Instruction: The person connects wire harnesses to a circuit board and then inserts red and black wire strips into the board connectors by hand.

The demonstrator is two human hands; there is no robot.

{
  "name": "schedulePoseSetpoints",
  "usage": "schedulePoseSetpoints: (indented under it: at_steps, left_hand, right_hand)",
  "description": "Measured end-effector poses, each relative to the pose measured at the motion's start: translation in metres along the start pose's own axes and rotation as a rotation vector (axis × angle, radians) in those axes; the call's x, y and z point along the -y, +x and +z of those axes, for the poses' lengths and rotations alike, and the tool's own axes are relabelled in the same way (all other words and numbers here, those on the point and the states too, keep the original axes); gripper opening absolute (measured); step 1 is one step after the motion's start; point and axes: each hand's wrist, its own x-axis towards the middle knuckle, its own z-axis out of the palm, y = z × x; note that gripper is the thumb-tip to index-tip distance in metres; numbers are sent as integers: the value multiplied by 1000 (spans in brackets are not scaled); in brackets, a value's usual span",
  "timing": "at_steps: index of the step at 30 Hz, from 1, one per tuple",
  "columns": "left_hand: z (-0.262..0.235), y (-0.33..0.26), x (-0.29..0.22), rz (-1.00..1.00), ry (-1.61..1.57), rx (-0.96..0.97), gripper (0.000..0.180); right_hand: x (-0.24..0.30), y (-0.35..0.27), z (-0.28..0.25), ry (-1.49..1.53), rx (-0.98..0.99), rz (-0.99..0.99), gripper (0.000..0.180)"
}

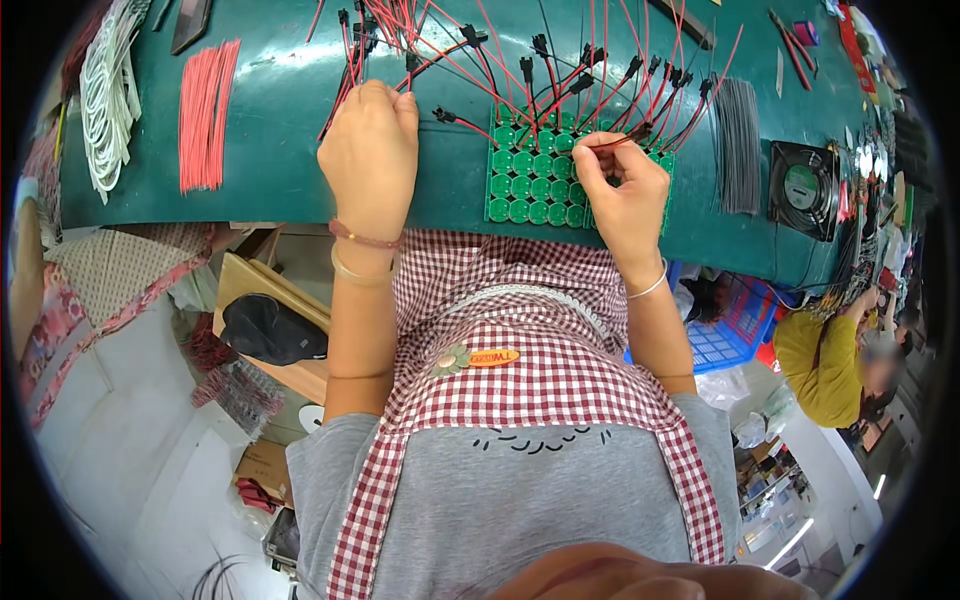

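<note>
My left hand (370, 140) is closed, its back toward me, beside a pile of loose red and black wires with black plugs (362, 38). Its fingertips are hidden, so what it holds cannot be made out. Over the right part of a green circuit board panel (512, 187), my right hand (632, 190) pinches a red-and-black wire lead (610, 146) between thumb and forefinger. The panel is made of rows of small round boards. Several plug-ended leads (580, 84) rise from its far rows and fan out away from me. Its near rows carry no wires.
Straight red wires (208, 115) and a looped white cable bundle (108, 100) lie left on the green table (275, 130). To the right are grey wires (737, 145), a black fan (803, 190) and red-handled pliers (795, 55). Another person's yellow sleeve (820, 365) shows far right.
</note>
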Motion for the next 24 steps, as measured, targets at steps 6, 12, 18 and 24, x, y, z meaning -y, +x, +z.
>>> schedulePoseSetpoints:
  at_steps: [6,12,18,24]
  left_hand:
    - [-5,-5,-3,-85,-87,-34,17]
    - [-13,-8,-3,-133,-260,-16,13]
    - [-22,-14,2,-176,-592,-81,19]
    - [-63,-22,-6,-257,-1392,35,22]
  right_hand:
    - [2,1,1,3,-15,-22,6]
    - [0,1,-1,-95,2,-161,5]
    - [-4,1,-1,-177,34,-338,8]
    - [6,5,2,-149,83,-209,10]
